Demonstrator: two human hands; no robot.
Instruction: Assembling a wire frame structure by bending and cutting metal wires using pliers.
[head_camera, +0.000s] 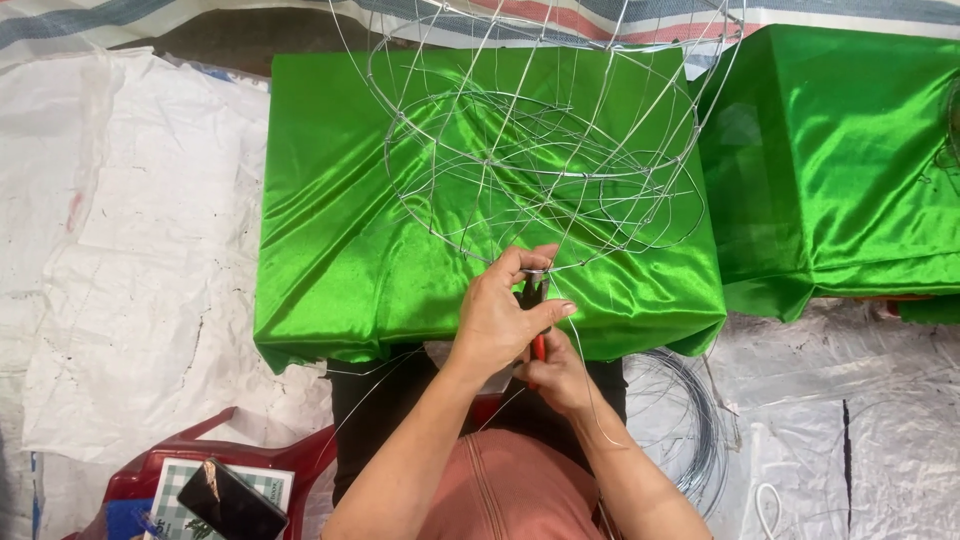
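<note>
Looking down from head cam: wire frame (540, 150) sits on green-draped bench (330, 260), near rim at the bench's near edge. Left hand (500, 315) pinches that rim w/ fingers (535, 258) closed on the wire. Right hand (555, 375) below it, closed round red-handled pliers (537, 320), tips up at the same joint. Loose wire end (590, 390) trails down near the wrist. Frame looks light, springy, thin; prob. bends easily & slips in a grip, so best held at a crossing or rim, close to the joint. Wire coil (690, 420) on floor, right. Red chair (250, 465) w/ phone (230, 500) near left. Second green bench (850, 150) far right.
</note>
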